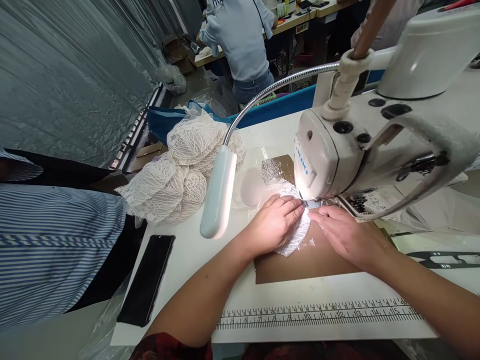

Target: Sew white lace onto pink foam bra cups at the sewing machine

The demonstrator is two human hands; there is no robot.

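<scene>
A white lace piece lies under the head of a white sewing machine, on a brown sheet. My left hand rests flat on the lace, its fingers extended toward the needle area and holding nothing. Just right of the needle area, my right hand touches the lace's right edge with its fingertips, fingers stretched out over the brown sheet. The needle itself is hidden. A lamp on a bendy metal neck lights the spot.
Lace pieces are piled at the back left. A black phone lies at the left edge, a printed ruler runs along the front, and black snips lie right. A person in striped clothing is at left; another person sits behind.
</scene>
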